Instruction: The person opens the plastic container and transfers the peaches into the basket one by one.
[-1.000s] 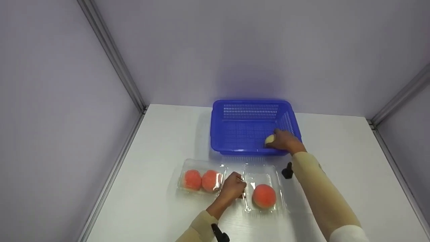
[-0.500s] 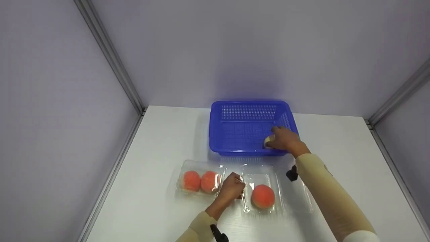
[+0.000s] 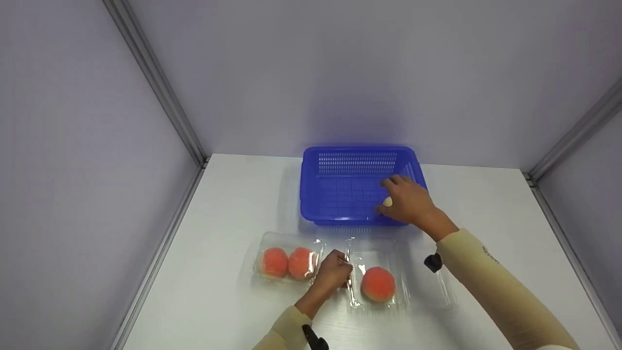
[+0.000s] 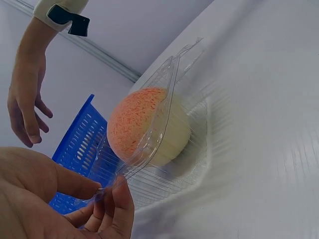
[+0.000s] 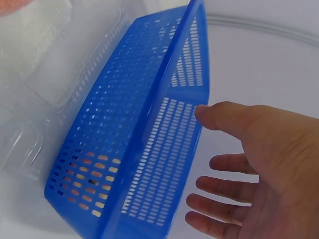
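In the head view, my left hand (image 3: 331, 273) pinches the near-side edge of an open clear plastic clamshell box (image 3: 371, 256) between thumb and fingers. Inside that box sits one round orange-and-cream peach (image 3: 378, 284), seen closer as a peach (image 4: 144, 124) in the left wrist view. My right hand (image 3: 409, 200) is over the front right of a blue slotted basket (image 3: 311, 209), fingers spread and holding nothing. A pale round fruit (image 3: 387, 201) shows inside the basket, partly hidden by that hand. Through the slots of the basket (image 5: 124, 104), reddish and cream patches show in the right wrist view.
A second clear box (image 3: 286, 238) with two peaches (image 3: 275, 262) lies left of my left hand. The open box's transparent lid (image 3: 440, 287) lies flat toward the right arm. Walls enclose the white table (image 3: 223, 204) at the back and sides.
My right hand has opened and lifted off the pale fruit, which stays in the basket. The left hand keeps its pinch on the box edge.
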Action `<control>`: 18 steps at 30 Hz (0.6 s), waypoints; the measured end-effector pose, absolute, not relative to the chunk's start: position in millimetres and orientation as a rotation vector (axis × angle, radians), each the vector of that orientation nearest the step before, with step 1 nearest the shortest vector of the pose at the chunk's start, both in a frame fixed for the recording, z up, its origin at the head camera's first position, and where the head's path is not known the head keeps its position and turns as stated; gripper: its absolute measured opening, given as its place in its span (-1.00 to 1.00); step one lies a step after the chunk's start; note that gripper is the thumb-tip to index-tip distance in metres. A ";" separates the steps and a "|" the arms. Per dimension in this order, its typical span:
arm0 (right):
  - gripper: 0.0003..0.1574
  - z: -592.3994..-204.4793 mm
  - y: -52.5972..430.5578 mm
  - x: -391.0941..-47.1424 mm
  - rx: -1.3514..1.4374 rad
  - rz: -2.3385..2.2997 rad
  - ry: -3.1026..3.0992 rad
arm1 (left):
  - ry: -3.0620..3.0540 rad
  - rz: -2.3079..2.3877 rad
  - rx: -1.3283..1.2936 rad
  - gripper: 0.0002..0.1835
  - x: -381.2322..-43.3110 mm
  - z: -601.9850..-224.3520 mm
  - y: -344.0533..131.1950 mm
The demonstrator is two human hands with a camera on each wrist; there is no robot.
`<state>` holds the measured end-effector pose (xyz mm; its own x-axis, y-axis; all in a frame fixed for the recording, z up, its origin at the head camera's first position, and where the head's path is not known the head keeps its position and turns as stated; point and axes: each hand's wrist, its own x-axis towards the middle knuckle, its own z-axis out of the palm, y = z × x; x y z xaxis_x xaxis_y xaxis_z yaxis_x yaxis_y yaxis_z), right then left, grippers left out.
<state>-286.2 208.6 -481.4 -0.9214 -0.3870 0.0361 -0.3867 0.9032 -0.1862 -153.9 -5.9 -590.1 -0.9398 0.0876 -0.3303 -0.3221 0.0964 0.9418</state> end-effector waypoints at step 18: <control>-0.12 -445.3 196.6 -234.6 -1.180 -0.338 3.095 | 2.084 1.916 -0.225 -0.77 -154.9 -590.6 -6.9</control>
